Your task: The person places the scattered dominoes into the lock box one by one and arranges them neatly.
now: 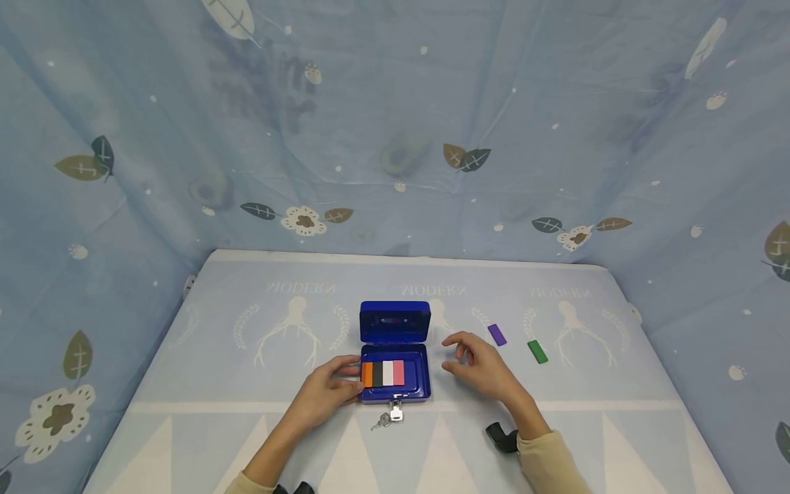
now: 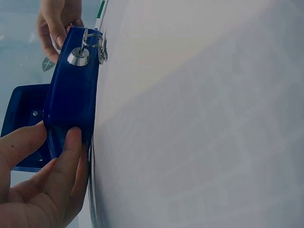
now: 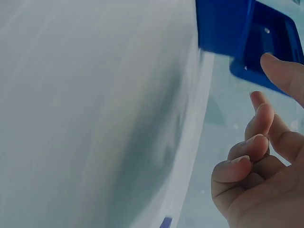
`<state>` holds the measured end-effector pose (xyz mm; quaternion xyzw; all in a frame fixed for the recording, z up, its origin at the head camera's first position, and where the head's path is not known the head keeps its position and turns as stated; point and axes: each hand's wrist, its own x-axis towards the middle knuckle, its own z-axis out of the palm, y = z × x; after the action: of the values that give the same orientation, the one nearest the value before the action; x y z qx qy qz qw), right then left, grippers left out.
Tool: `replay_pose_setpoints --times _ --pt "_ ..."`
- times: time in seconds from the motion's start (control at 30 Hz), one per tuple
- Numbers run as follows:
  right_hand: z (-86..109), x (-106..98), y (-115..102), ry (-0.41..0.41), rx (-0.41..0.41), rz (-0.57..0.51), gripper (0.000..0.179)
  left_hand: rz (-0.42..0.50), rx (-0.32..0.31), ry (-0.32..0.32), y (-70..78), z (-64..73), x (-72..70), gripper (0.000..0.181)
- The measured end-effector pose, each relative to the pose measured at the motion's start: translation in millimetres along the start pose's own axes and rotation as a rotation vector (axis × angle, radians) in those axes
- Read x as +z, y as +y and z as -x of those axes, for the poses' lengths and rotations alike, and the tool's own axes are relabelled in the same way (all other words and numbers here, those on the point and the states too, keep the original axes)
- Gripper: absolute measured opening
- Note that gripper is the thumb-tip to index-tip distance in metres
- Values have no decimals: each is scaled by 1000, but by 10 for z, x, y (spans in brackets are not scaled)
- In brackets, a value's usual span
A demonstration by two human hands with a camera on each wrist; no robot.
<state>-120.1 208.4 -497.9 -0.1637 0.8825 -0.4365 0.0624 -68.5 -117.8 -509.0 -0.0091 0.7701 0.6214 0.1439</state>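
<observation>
A small blue cash box (image 1: 426,374) stands with its lid (image 1: 395,322) raised at the back. Side by side in its tray lie an orange block (image 1: 367,374), a black block (image 1: 378,374), a white block (image 1: 387,373) and a pink one (image 1: 398,372). My left hand (image 1: 327,391) grips the box's left side, thumb at the rim and fingers against the wall. To the right of the box hovers my right hand (image 1: 481,367), thumb and forefinger apart with nothing between them. Its other fingers are curled in the right wrist view.
On the table to the right lie a purple block (image 1: 496,335) and a green block (image 1: 537,351). Keys (image 1: 384,420) hang from the lock (image 1: 396,412) at the box's front. A patterned blue curtain (image 1: 395,137) stands behind the table.
</observation>
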Motion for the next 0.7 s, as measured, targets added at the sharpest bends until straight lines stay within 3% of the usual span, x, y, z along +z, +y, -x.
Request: replay_pose_setpoints --times 0.1,0.33,0.6,0.7 --pt "21 -59 67 9 -1 -1 34 -7 -2 6 57 21 11 52" --pt "81 -214 190 34 18 24 34 -4 8 5 348 154 12 49" --pt "163 -381 340 75 4 25 34 -10 0 8 35 11 13 52" --pt "192 -438 394 77 -3 19 33 -5 2 3 -6 -6 3 53"
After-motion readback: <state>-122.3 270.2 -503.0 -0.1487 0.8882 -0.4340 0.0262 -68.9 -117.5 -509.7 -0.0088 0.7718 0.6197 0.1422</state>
